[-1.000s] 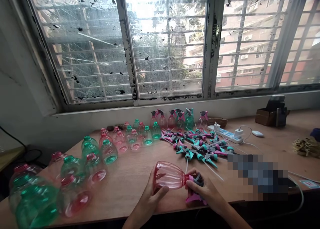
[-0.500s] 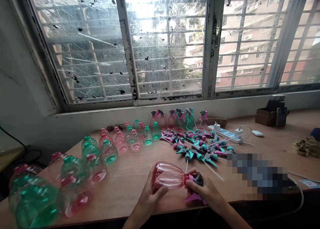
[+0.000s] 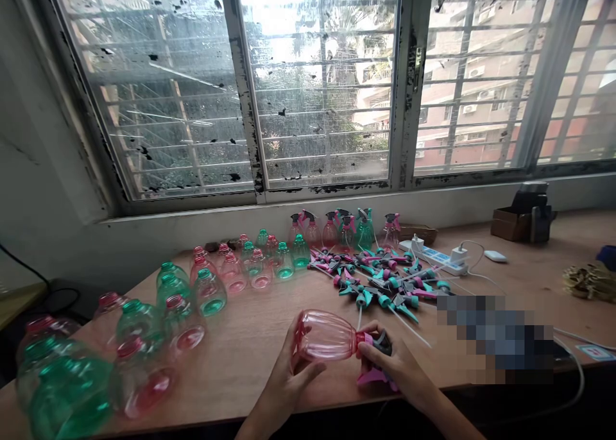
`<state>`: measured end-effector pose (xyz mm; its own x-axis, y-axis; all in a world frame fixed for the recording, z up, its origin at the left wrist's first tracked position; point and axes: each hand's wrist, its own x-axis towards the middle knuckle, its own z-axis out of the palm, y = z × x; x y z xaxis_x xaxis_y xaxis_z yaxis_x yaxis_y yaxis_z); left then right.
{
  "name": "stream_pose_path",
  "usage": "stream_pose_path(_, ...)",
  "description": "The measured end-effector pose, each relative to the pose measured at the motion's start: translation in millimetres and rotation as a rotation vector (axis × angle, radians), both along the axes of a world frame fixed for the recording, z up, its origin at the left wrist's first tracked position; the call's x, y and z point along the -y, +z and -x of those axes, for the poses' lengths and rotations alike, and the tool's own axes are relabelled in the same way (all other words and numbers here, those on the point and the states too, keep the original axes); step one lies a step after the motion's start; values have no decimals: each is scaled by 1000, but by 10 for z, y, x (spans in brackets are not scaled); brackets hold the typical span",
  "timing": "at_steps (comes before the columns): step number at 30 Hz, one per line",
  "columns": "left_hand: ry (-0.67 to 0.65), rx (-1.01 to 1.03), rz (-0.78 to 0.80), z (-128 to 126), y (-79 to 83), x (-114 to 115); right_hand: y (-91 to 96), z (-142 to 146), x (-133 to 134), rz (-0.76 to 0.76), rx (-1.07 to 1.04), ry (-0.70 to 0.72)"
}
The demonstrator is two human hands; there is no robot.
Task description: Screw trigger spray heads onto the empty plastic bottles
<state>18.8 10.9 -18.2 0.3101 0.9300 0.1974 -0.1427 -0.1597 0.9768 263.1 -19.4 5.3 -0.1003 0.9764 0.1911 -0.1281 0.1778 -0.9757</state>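
A pink see-through bottle lies on its side above the wooden table's near edge. My left hand wraps round its base, thumb across the front. A pink and grey spray trigger head sits at the bottle's neck, and the fingers of my right hand are closed round it. A white dip tube shows just behind the neck.
Several empty pink and green bottles stand along the table's left side. A heap of loose trigger heads lies in the middle. Finished spray bottles line the window wall. At the right are a power strip, cables and a brown box.
The bottle has turned slightly in my hands, and my left thumb has shifted a little along it. Everything else is still.
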Motion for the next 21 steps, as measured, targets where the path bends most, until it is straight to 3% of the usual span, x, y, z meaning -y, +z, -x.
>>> stream_pose_path(7, -25, -49, -84, -49, 182, 74, -7, -8, 8, -12, 27, 2)
stream_pose_path(13, 26, -92, -129, -18, 98, 28, -105, -18, -37, -40, 47, -6)
stream_pose_path(21, 34, -114, -62, -21, 136, 51, -86, -8, -46, -34, 36, -4)
